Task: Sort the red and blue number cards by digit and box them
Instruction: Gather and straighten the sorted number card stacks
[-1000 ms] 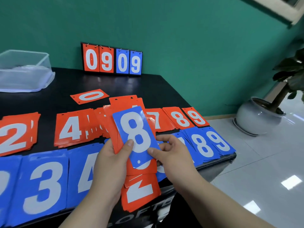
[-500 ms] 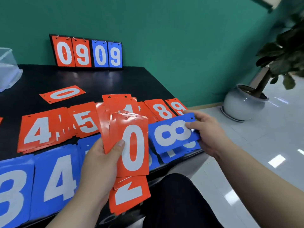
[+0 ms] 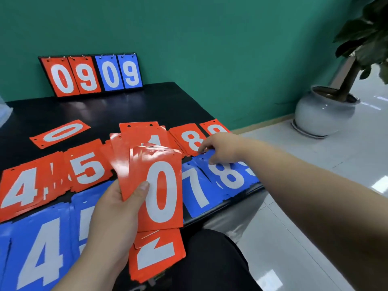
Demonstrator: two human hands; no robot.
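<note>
While flat, blue 8 (image 3: 230, 175) (under grip (image 3: 224, 148))

head cam | looks forward-down | close over table (image 3: 147, 106) edge | single view

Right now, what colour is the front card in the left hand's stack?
The front card is red with a white 0, seen in the head view.

My held red stack (image 3: 159, 190) blocks the red piles between 5 and 8. My right hand (image 3: 224, 147) covers half the red 9 pile (image 3: 214, 128), and I can't tell whether it pinches the blue 8 card (image 3: 228, 177) or only touches it.
</note>
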